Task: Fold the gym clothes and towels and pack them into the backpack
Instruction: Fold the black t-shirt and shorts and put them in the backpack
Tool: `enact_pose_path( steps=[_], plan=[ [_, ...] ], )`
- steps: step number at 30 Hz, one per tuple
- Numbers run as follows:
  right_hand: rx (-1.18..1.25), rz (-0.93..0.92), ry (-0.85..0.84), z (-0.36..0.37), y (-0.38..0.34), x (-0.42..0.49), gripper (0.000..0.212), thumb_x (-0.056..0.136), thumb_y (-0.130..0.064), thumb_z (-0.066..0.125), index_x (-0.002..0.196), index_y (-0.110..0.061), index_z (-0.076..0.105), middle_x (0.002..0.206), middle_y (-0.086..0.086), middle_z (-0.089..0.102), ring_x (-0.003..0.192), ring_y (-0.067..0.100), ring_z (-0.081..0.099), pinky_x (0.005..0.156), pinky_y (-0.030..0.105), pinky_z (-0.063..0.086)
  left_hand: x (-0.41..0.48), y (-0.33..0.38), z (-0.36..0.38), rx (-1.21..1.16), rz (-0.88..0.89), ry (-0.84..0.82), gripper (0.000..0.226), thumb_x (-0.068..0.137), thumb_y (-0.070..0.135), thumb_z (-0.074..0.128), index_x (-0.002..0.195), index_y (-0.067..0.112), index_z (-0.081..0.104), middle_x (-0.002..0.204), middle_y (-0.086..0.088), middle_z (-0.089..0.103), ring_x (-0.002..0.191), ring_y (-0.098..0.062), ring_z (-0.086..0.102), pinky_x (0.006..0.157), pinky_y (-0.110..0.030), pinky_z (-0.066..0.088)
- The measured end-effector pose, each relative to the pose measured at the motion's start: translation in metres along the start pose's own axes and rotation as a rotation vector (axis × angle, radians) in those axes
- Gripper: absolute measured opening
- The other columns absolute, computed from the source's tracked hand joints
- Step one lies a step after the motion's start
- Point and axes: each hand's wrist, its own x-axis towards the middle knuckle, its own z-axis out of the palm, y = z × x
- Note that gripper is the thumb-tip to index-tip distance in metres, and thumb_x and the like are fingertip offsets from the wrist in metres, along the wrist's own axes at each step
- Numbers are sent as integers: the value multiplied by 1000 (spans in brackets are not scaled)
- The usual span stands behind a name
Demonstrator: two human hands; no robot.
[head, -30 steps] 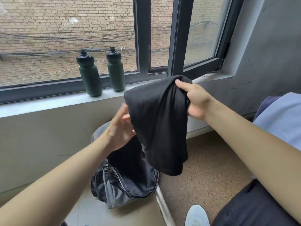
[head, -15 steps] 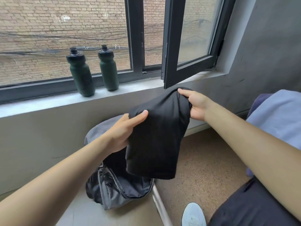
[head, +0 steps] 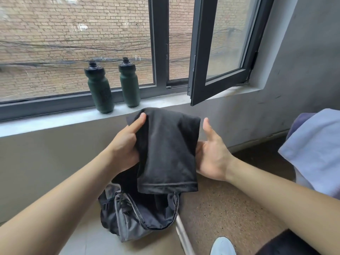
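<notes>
A folded black garment (head: pixel 166 150) hangs in front of me, its hem just above the mouth of the backpack. My left hand (head: pixel 127 144) grips its left edge, thumb on top near the upper corner. My right hand (head: pixel 211 153) is beside the right edge with palm facing the cloth, thumb up and free; its fingers are hidden behind the fabric. The grey and black backpack (head: pixel 132 223) stands unzipped on the floor below the garment, leaning against the wall.
Two dark green bottles (head: pixel 99 89) (head: pixel 128 83) stand on the window sill (head: pixel 55 122). An open window pane (head: pixel 217 52) juts inward at the right. A light blue cloth (head: pixel 316 148) lies at the right edge. A white shoe (head: pixel 222 245) sits on the speckled floor.
The garment came down and got folded narrower. My left hand shifted up to grip its left edge. My right hand let go of the top corner and moved beside the right edge.
</notes>
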Motion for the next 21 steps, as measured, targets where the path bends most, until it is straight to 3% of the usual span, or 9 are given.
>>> enact_pose_path(
  steps=[3,6,11,14,16,19,21],
  plan=[
    [-173,-190,80,19,2,-4,42,91,-40,68,124,-15,70,127,5,72,120,21,67,95,38,54,0,-2,-9,93,6,-21,29,102,23,58,124,9,70,119,-14,75,106,-27,74,85,-37,62],
    [-239,-259,241,17,0,1,25,90,-12,72,114,-5,73,111,9,77,103,24,74,74,30,61,1,-3,-16,288,16,-48,22,98,12,62,116,4,72,116,-18,75,101,-29,75,85,-38,62],
    [-298,-290,408,3,-10,9,28,86,-16,79,108,1,74,102,15,78,95,32,76,75,39,62,5,1,-27,495,-31,65,43,87,23,80,117,-7,71,116,-21,75,101,-31,73,101,-45,53],
    [-307,-248,450,-7,-10,15,27,87,-19,79,107,-2,75,102,14,78,94,31,75,81,44,61,6,-1,-25,477,-99,86,49,81,28,84,117,-4,72,108,-14,78,89,-22,73,81,-33,59],
    [-326,-205,453,-14,-11,20,21,91,-21,74,106,-5,76,101,12,79,91,27,76,78,39,61,5,0,-19,426,-148,58,39,81,29,81,111,4,76,106,-11,78,88,-20,72,83,-33,58],
    [-347,-176,479,-22,-15,25,21,97,-24,68,109,-8,75,102,8,79,90,23,75,74,33,58,1,4,-12,361,-209,-16,7,94,21,70,93,15,72,88,-7,76,77,-17,72,82,-32,60],
    [-365,-187,486,-25,-18,29,21,100,-23,64,111,-8,74,105,6,78,92,20,74,71,30,57,1,2,-8,425,-168,-49,8,95,14,69,88,15,66,82,-5,74,70,-14,72,68,-27,62]
  ],
)
